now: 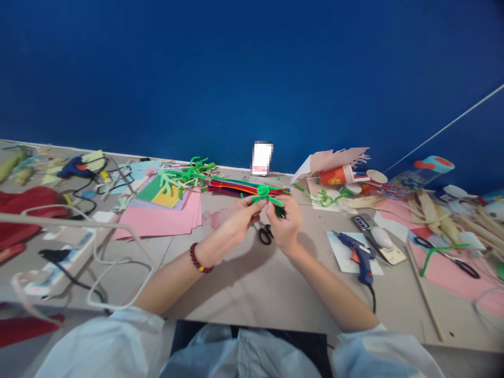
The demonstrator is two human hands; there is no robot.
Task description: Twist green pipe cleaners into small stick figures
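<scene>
Both hands meet over the middle of the table around a green pipe-cleaner figure (263, 191), which has a round coiled top and short limbs sticking out. My left hand (238, 220), with a dark red bead bracelet (197, 258) at the wrist, pinches its left side. On the other side, the fingers of my right hand (286, 223) are closed on a lower limb. Black-handled scissors (265, 235) lie beneath the hands, their blades partly hidden. Just behind, a bundle of coloured pipe cleaners (232, 187) rests on the table.
Left are pink paper sheets (157, 220), green pipe-cleaner pieces (192, 170) and a white power strip (65, 265) with looping cables. A blue glue gun (360, 254), wooden stick (425, 294) and second scissors (464, 266) lie right. A phone (262, 157) stands against the blue wall.
</scene>
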